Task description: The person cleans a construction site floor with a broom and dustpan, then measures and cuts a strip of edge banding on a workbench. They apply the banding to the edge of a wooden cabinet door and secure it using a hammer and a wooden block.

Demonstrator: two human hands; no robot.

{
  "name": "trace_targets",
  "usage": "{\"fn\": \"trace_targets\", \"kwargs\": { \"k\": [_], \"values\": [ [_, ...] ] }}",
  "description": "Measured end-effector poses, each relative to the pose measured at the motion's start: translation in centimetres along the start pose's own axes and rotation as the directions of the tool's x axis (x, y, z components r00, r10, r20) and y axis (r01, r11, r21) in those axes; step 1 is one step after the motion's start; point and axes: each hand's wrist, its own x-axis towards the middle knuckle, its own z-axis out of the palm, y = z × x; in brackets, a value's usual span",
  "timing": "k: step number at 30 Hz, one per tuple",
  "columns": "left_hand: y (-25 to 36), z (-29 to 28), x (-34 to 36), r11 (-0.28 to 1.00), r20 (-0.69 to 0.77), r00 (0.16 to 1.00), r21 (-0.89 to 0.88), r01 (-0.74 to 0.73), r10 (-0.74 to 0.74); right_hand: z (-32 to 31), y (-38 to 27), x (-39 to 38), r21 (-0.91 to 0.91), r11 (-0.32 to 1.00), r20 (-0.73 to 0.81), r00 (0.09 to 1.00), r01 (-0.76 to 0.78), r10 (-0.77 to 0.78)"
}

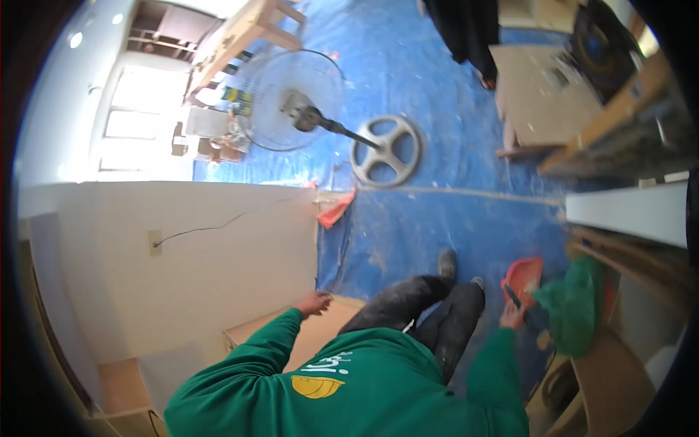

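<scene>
My right hand (512,315) is closed around a dark, narrow handle (513,296) low on my right. What the handle belongs to is too small to make out. Just beyond it lies a red dustpan (522,275) with some pale debris in it. A green plastic bag (575,297) bulges right beside that hand. On the other side, my left hand (314,303) hangs in front of my sleeve with loosely bent fingers and nothing visible in it. Beneath it is a light brown board or box top (306,336).
A pedestal fan (386,151) stands ahead on blue floor sheeting (437,218). To its left is a wooden bench (247,33); a low white wall (189,269) runs along my left. Boards (630,215) lean at right. Another person's dark-clothed legs (466,33) show at the top.
</scene>
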Motion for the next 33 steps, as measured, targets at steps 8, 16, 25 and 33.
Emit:
{"fn": "trace_targets", "kwargs": {
  "k": [8,16,25,33],
  "values": [
    [2.7,2.9,1.5,0.999,0.158,0.986,0.013,0.048,-0.05,5.6,-9.2,-6.0,0.339,0.721,-0.042,0.756,-0.605,0.653],
    [38.3,-0.6,4.5,0.144,0.256,0.251,0.373,-0.917,0.933,37.7,-20.8,-2.6,-0.832,0.494,-0.009,0.896,-0.253,0.445],
    [75.5,-18.4,-9.2,0.355,-0.254,0.532,-0.511,-0.783,0.808,62.7,-38.1,15.6,-0.426,-0.624,0.564,0.732,0.655,0.382],
    [92.4,-30.8,-0.4,-0.11,-0.188,0.776,-0.982,-0.153,0.601,122.4,-46.8,-8.4,-0.106,0.16,0.994,0.107,0.982,0.003]
  ]
}}
